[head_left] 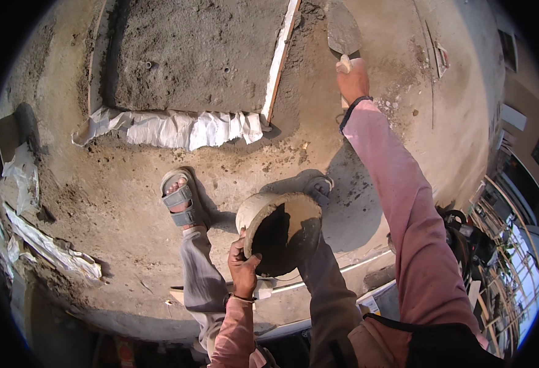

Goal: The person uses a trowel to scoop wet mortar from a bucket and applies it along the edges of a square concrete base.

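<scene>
A rough concrete slab (128, 202), dusty and stained with mortar, is filling nearly the whole view, curving away toward the rim, with scaffold poles (496, 245) showing over its right edge far below. At the top a rectangular patch of wet grey mortar (190, 55) is lying inside a shallow form: a white-edged wooden batten (280, 58) is bounding its right side and crumpled white sacking (177, 129) is damming its near edge, seemingly so the mix cannot spread.

The person is standing just below that sacking, sandalled left foot (179, 199) planted on bare slab. The right hand (352, 80) is reaching far forward, fingers wrapped tight around the handle of a mason's trowel (343, 27); its pointed blade, coated in mortar, is lying low over the slab just right of the batten, beside a loose heap of mix, well placed to scrape or lift material there. The pink sleeve is stretching the full length of the arm.

The left hand (243, 260) is gripping the rim of a round mortar pan (282, 233), thumb inside and fingers curled behind it, holding it tilted at knee height above the feet, its dark smeared inside facing the camera and looking almost empty. Held close to the body like this, it is staying clear of the working arm.

Open slab is lying between the pan and the trowel, and to the right of the arm. The left side is more cluttered, with torn plastic sheeting (49, 248) and debris along the slab's edge, and the near edge is dropping off just behind the feet
</scene>
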The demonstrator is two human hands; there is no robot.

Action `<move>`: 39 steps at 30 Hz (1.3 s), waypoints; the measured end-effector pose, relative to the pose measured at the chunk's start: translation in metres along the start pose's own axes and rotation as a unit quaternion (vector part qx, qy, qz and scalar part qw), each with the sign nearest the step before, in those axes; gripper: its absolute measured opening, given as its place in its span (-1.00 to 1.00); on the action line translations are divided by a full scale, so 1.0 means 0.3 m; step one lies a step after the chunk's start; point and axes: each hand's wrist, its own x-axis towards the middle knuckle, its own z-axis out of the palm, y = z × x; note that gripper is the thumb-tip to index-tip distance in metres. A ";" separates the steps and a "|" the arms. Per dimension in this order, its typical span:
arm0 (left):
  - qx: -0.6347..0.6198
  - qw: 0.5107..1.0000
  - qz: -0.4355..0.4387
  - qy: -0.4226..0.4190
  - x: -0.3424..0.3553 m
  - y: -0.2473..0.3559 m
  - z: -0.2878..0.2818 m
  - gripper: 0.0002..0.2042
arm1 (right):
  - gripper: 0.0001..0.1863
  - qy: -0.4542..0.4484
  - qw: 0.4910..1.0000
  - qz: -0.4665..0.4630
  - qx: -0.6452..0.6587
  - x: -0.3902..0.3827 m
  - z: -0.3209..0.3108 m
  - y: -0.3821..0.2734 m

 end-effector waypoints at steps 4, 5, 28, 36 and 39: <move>-0.002 1.000 0.007 -0.015 0.008 -0.008 -0.004 -0.55 | -0.63 -0.006 0.996 -0.069 0.047 -0.232 0.090 0.151; -0.005 1.000 0.017 -0.006 0.005 -0.002 -0.008 -0.55 | -0.64 -0.027 0.996 -0.045 0.070 -0.317 0.120 0.118; -0.010 1.000 0.002 -0.005 0.013 -0.024 -0.053 -0.49 | -0.57 -0.209 0.965 0.091 0.127 -0.137 0.115 0.043; 0.019 0.999 0.036 0.013 0.007 -0.005 -0.014 -0.54 | -0.61 -0.209 0.969 -0.105 0.080 -0.648 0.189 0.420; -0.006 1.000 0.002 -0.006 0.003 0.000 -0.027 -0.50 | -0.63 -0.249 0.957 -0.094 0.116 -0.776 0.153 0.500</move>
